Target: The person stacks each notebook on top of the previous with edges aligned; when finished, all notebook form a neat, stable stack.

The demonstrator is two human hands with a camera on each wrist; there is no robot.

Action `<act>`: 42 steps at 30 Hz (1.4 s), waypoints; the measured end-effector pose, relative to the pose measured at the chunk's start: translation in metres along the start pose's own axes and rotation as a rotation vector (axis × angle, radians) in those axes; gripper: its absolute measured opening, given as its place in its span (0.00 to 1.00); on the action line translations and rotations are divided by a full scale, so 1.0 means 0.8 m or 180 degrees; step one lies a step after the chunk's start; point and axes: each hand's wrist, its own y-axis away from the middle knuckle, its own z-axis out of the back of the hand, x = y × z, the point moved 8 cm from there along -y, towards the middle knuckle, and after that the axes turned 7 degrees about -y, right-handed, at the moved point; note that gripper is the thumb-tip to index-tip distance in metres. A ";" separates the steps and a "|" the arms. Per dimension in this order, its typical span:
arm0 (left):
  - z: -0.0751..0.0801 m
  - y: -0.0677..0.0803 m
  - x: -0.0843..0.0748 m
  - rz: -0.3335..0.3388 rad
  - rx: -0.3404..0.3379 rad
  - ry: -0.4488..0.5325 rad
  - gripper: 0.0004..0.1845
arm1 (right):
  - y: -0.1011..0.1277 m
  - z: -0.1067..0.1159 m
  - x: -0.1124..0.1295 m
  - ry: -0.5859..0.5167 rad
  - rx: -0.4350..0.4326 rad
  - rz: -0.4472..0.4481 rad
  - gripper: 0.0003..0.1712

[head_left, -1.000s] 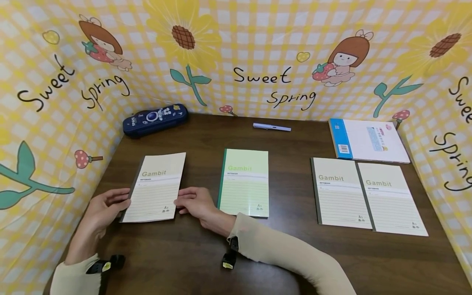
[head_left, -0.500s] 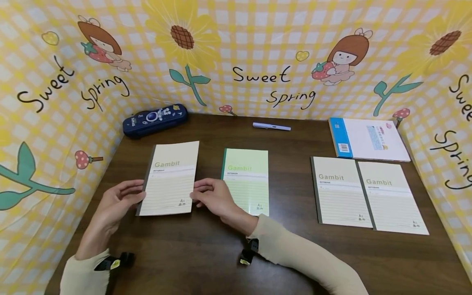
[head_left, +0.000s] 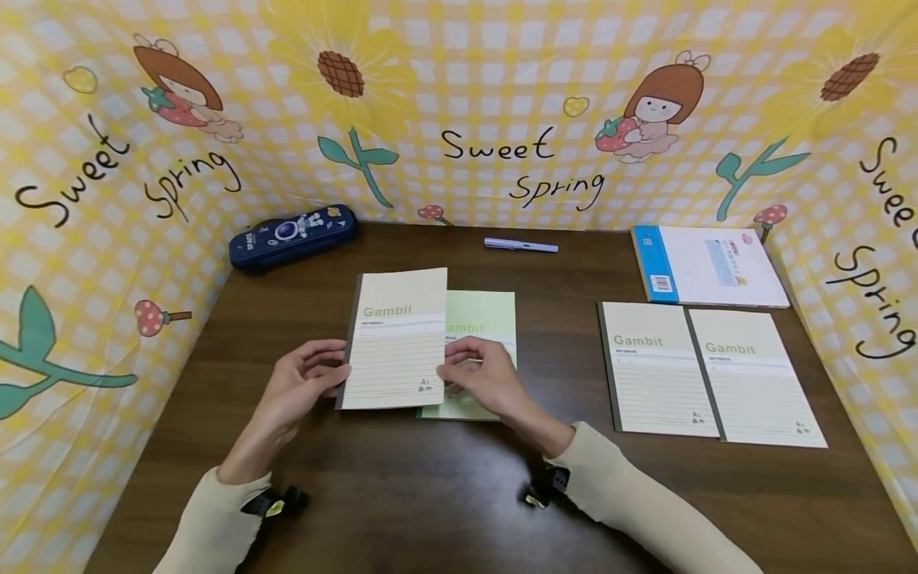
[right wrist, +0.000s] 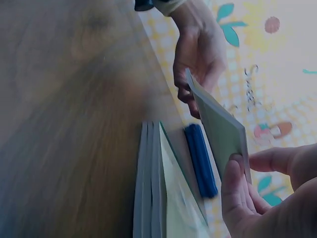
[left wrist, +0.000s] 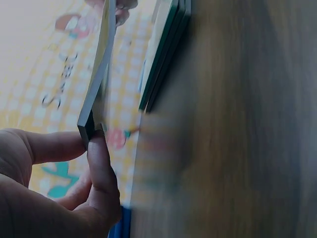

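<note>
Brown desk (head_left: 402, 494), both hands' grip pinching cream notebook (head_left: 397, 339), half-hiding green notebook (head_left: 482, 315)

A dark blue pencil case (head_left: 292, 233) lies at the far left of the brown wooden tabletop (head_left: 402, 494), close to the backdrop. A pale lilac pen (head_left: 520, 245) rests crosswise near the far edge, well apart from the case. On the right, two cream notebooks (head_left: 706, 373) (each marked "Gambit") lie flat side by side, their edges touching. Just behind them sits a white pad with a blue spine (head_left: 706, 266). A yellow checked backdrop (head_left: 502, 96) with sunflowers surrounds the tabletop on three sides.
</note>
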 end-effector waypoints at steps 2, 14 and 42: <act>-0.013 -0.002 -0.005 -0.0038 0.0045 0.0068 0.27 | 0.005 0.014 0.002 0.0037 -0.0027 0.0009 0.16; -0.081 -0.009 -0.026 -0.0335 0.0383 0.0211 0.25 | 0.033 0.088 -0.008 0.0846 -0.0166 -0.0030 0.16; -0.125 -0.012 -0.032 -0.0311 0.0407 0.0000 0.26 | 0.051 0.127 -0.023 0.1661 -0.0447 0.0196 0.16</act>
